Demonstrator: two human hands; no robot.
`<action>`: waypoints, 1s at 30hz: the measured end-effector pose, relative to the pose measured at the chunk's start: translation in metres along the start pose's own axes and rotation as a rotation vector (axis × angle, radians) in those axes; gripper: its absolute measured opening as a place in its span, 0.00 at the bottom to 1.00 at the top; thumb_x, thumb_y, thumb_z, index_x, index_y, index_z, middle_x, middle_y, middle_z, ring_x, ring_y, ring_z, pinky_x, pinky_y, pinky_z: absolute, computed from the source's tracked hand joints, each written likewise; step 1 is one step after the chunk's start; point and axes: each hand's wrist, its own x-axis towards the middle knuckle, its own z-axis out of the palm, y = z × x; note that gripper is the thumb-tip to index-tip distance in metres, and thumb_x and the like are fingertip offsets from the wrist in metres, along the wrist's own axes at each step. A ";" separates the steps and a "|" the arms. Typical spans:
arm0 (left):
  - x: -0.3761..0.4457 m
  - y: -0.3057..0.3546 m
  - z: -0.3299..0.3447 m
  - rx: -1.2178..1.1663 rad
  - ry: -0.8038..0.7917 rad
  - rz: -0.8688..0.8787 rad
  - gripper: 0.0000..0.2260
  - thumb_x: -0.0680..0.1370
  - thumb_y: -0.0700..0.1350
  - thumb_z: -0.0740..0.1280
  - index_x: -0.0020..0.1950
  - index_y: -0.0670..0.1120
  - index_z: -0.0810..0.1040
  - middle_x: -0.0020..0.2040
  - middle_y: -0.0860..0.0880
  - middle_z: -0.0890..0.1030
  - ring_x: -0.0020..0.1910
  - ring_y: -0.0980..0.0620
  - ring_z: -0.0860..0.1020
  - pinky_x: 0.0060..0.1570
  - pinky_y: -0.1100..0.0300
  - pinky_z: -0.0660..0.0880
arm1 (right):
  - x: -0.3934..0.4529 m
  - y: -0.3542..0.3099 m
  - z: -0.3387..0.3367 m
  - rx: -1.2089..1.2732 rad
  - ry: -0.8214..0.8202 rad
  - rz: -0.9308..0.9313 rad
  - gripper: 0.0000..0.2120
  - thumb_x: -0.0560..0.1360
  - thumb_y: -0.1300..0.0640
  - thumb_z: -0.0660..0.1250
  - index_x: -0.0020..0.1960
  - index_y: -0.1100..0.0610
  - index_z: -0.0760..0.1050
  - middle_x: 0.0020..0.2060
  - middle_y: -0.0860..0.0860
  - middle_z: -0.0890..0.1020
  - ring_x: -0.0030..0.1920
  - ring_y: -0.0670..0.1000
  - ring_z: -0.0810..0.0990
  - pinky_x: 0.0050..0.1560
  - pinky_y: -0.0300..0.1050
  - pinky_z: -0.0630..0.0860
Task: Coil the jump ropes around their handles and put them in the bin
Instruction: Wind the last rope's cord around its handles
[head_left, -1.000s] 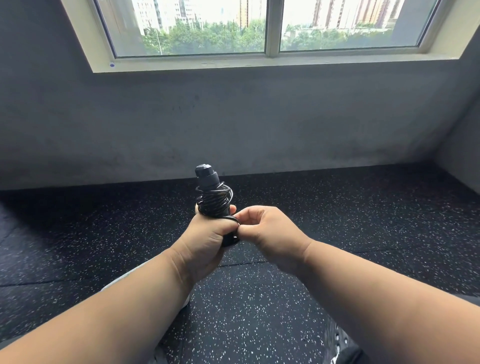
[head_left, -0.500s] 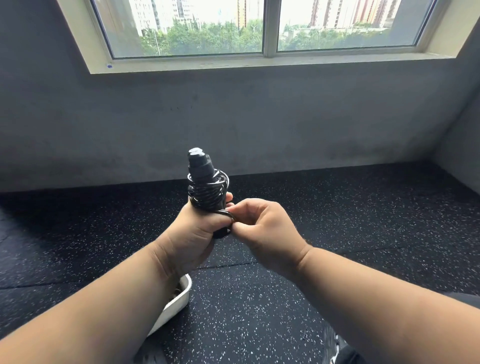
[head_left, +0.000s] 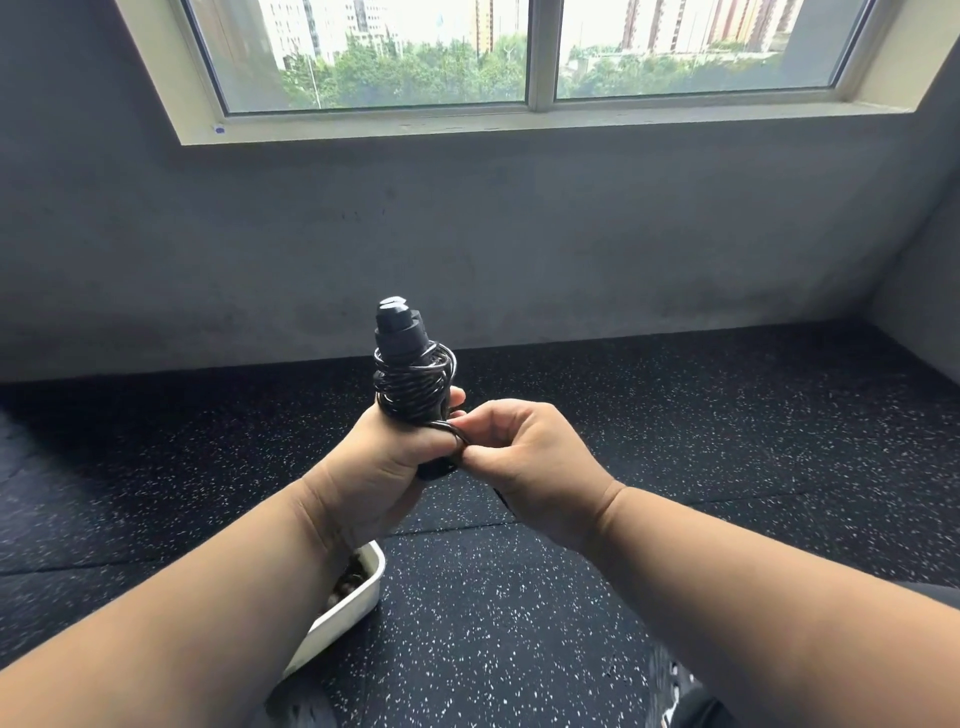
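Note:
My left hand (head_left: 382, 467) grips a pair of black jump rope handles (head_left: 399, 332) upright in front of me, with thin black rope (head_left: 413, 384) coiled many times around them. My right hand (head_left: 530, 467) pinches a loop of that rope just right of the handles, beside my left thumb. The handles' lower ends are hidden in my left fist. A white bin (head_left: 345, 608) sits on the floor below my left forearm, which covers most of it; dark coiled rope shows inside it.
Black speckled rubber floor (head_left: 675, 441) spreads all around. A grey wall (head_left: 519, 234) with a wide window (head_left: 519, 52) stands ahead, and another wall closes the right side. A shoe (head_left: 675, 696) shows at the lower right.
Both hands have risen a little with the coiled handles. The white bin has come more into view beneath my left forearm. My right hand still pinches the rope loop.

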 end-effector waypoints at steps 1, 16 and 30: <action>-0.001 0.001 -0.001 -0.002 -0.012 -0.005 0.28 0.59 0.32 0.74 0.59 0.38 0.77 0.48 0.43 0.77 0.47 0.48 0.77 0.48 0.55 0.74 | 0.000 -0.001 0.000 0.013 -0.021 0.006 0.09 0.68 0.72 0.73 0.48 0.65 0.83 0.45 0.58 0.87 0.45 0.50 0.84 0.50 0.43 0.82; -0.001 -0.008 0.009 -0.074 0.077 0.075 0.31 0.61 0.31 0.70 0.63 0.42 0.70 0.42 0.45 0.73 0.36 0.53 0.76 0.30 0.60 0.75 | -0.002 0.008 0.004 0.009 0.085 0.042 0.12 0.75 0.75 0.68 0.47 0.61 0.85 0.44 0.60 0.87 0.45 0.55 0.82 0.54 0.54 0.80; -0.008 -0.004 0.003 -0.151 0.006 0.074 0.23 0.61 0.40 0.73 0.54 0.41 0.73 0.41 0.43 0.70 0.39 0.49 0.72 0.37 0.54 0.72 | -0.005 -0.022 0.002 -0.292 -0.017 0.101 0.06 0.72 0.64 0.67 0.46 0.62 0.83 0.38 0.54 0.83 0.40 0.49 0.76 0.44 0.47 0.73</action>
